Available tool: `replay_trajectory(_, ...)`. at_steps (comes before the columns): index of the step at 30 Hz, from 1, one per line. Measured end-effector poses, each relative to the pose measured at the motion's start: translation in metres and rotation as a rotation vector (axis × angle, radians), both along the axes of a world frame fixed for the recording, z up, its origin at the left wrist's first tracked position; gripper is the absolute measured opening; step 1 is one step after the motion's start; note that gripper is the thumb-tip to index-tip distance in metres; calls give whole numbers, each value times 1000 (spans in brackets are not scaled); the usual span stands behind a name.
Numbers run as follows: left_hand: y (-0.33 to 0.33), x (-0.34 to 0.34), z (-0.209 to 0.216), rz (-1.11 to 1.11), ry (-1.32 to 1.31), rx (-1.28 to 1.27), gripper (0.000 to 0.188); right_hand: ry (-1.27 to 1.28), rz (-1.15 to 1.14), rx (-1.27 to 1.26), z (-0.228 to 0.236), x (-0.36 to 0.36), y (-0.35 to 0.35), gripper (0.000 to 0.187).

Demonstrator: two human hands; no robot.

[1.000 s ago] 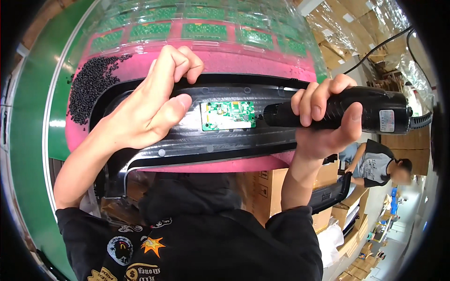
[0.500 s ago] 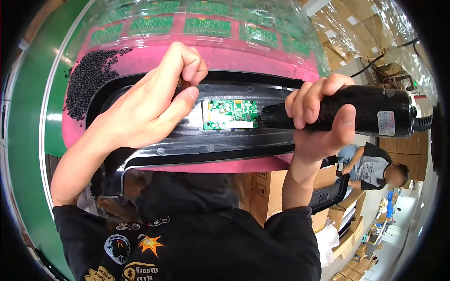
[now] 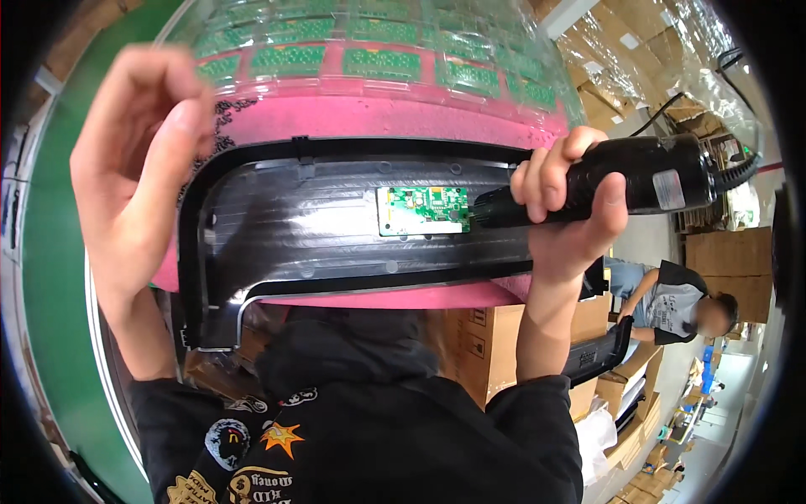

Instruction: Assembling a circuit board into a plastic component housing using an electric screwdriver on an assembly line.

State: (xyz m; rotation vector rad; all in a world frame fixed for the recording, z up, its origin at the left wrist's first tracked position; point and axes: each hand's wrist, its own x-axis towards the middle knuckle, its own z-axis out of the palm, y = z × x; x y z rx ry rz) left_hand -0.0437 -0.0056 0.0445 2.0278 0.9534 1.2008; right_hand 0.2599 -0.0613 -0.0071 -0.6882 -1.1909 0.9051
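Note:
A green circuit board (image 3: 422,210) lies inside a long black plastic housing (image 3: 294,235). My right hand (image 3: 567,189) wraps around a black corded electric screwdriver (image 3: 642,181), held nearly level. Its tip is at the board's right edge; whether it touches a screw is hidden. My left hand (image 3: 138,160) is raised beyond the housing's left end, over the small black screws (image 3: 222,126). It is slightly blurred, with the fingers half curled and the thumb apart from them; nothing shows in it.
Clear plastic trays of green boards (image 3: 382,63) sit on the pink mat (image 3: 336,113) at the far side. A green surface (image 3: 59,252) runs along the left. Cartons (image 3: 483,344) stand near my right arm. Another person (image 3: 672,302) sits at the right beside a second black housing (image 3: 588,357).
My left hand has moved left from beside the board to over the screws. The screwdriver stays at the board's right edge in my right hand. The view has shifted slightly.

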Motion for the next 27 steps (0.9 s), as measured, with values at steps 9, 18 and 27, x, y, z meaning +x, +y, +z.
replay_trajectory(9,-68,-87,-61,158,594,-478,31,750,-161,-517,20,37,30,24)
replay_trajectory(18,-139,-59,-117,-17,-673,-969,56,409,-86,-315,33,17,-53,39)
replay_trajectory(27,-166,-171,-109,158,-1196,-511,51,108,-829,37,14,115,-142,31)
